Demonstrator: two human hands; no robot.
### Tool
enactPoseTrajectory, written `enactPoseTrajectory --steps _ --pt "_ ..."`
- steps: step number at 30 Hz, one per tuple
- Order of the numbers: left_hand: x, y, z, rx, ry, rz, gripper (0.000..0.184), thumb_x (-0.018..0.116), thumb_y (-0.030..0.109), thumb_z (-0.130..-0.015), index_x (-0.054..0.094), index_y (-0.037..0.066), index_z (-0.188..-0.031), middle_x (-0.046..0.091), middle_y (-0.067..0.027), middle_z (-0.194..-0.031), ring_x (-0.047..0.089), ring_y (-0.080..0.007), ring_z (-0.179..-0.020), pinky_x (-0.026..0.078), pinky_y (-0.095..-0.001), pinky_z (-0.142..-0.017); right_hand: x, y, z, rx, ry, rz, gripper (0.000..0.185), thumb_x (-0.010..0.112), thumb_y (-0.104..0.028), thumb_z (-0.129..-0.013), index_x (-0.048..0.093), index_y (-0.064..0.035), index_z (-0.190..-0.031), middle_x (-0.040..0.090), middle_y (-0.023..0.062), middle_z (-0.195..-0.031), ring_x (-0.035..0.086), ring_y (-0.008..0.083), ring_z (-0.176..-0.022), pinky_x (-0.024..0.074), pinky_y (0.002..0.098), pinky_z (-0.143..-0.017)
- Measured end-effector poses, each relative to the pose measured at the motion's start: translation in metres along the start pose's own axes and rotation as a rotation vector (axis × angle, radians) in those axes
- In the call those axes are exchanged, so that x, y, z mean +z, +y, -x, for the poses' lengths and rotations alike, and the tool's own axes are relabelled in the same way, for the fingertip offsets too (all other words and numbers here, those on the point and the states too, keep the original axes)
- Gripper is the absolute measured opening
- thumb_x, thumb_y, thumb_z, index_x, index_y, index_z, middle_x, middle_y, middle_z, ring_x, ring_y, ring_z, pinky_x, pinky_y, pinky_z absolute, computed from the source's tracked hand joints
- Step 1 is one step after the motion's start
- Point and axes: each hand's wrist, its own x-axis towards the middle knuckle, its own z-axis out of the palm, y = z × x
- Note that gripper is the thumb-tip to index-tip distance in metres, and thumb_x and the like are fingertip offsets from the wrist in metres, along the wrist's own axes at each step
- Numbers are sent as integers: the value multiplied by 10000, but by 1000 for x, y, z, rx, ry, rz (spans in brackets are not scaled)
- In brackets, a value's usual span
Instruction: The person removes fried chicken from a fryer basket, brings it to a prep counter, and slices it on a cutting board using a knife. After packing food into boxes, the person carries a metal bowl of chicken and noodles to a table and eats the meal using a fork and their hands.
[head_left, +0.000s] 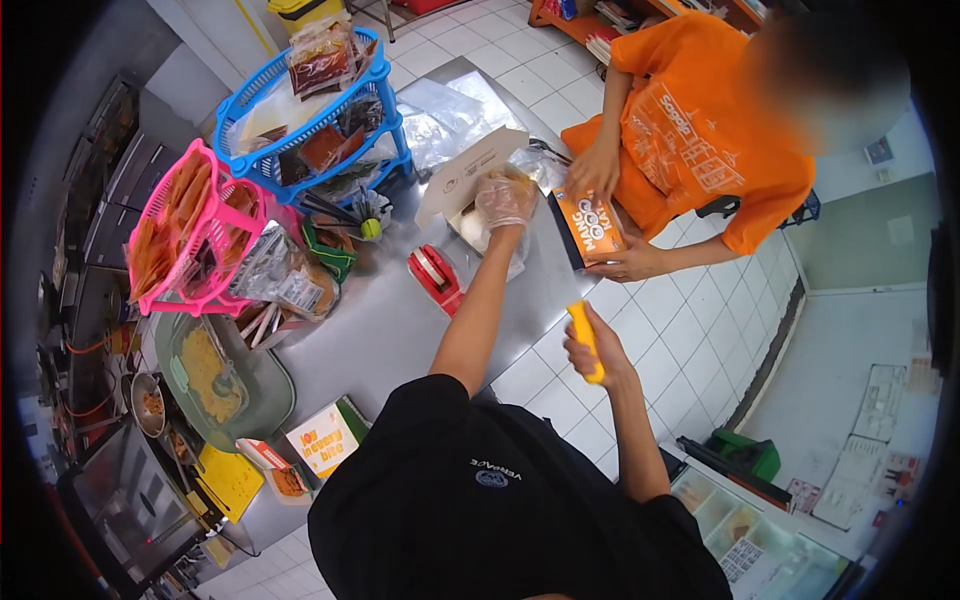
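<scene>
One side gloved and light, the other bare and firm

At twelve o'clock, the left hand, wearing a loose, crinkled, clear plastic glove, is resting over an open, stiff white cardboard box with a raised flap. Its fingers are partly hidden, so I cannot tell whether they are spread or pinching anything. Doing this well probably means pressing lightly, so that the smooth, rounded white mound inside is holding its shape.

At four o'clock, the bare right hand is wrapping its fingers around a short, smooth yellow handle-like rod (what it belongs to is not showing). Holding it well apart from the box seems sensible, since the gloved side is then having clear room.

At two o'clock, a co-worker's hands are holding a crisp-edged orange box with white lettering. Towards ten, a hard, red plastic tool is lying on the dull grey metal table; towards eleven, a blue lattice-sided plastic basket is holding limp, shiny packets.
</scene>
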Motion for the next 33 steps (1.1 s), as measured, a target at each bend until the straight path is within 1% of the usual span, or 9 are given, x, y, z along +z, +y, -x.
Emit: enactPoseTrajectory --steps 3,7,11,15,17,22,25,27,33 --pt "6 -10 13 304 351 67 442 751 421 -692 690 31 -891 641 -203 -978 644 -358 -888 525 -441 -787 -13 23 47 -15 73 43 581 303 -609 -1012 471 -86 -823 355 -12 -515 293 72 -317 258 212 -270" --pt "14 -16 16 310 108 -93 232 683 313 -737 738 90 -707 665 -143 -716 672 -312 -698 543 -442 -676 -26 69 96 -8 105 8 572 263 -596 -1023 459 -89 -846 351 -4 -533 272 71 -327 256 217 -281" --pt "29 -25 7 332 -16 -157 215 602 229 -816 747 84 -753 699 -170 -769 688 -330 -710 543 -451 -633 -21 95 114 -79 111 45 579 243 -611 -1018 455 -98 -854 337 0 -535 260 67 -329 257 214 -286" --pt "-97 -31 78 390 -24 -198 249 668 307 -836 740 70 -859 715 -145 -869 691 -305 -838 543 -375 -761 -14 115 124 -145 103 168 564 252 -606 -1020 449 -102 -863 337 1 -544 265 71 -338 258 218 -297" --pt "-164 -65 143 478 275 336 204 619 227 -893 722 56 -936 711 -153 -943 695 -313 -796 551 -404 -686 -12 126 123 -163 80 302 547 267 -600 -1022 442 -103 -874 334 -1 -551 278 74 -356 261 227 -309" --pt "-285 -205 341 -125 617 840 245 563 275 -1008 623 54 -1097 653 -59 -870 633 -125 -711 515 -260 -578 37 164 96 -14 -71 987 332 460 -333 -1023 476 -82 -806 419 -9 -551 383 62 -389 305 224 -353" --pt "-359 -287 429 -426 897 1004 284 520 331 -1029 580 70 -1124 556 5 -722 541 -74 -594 463 -222 -515 90 217 55 -182 -294 1652 259 568 -287 -951 552 -31 -919 572 123 -658 564 260 -553 458 353 -525" --pt "-395 -330 469 -677 1217 1023 182 518 254 -1009 529 109 -900 482 24 -651 492 -86 -550 414 -226 -481 140 264 36 -321 -518 1873 295 604 -286 -910 581 -16 -1028 641 216 -810 619 402 -765 493 454 -700" --pt "-412 -422 556 -741 1544 1291 292 486 285 -997 433 159 -739 416 18 -616 421 -114 -501 363 -267 -450 226 454 -48 -349 -840 2207 436 580 -344 -891 545 -15 -1175 662 271 -978 636 451 -936 498 534 -799"
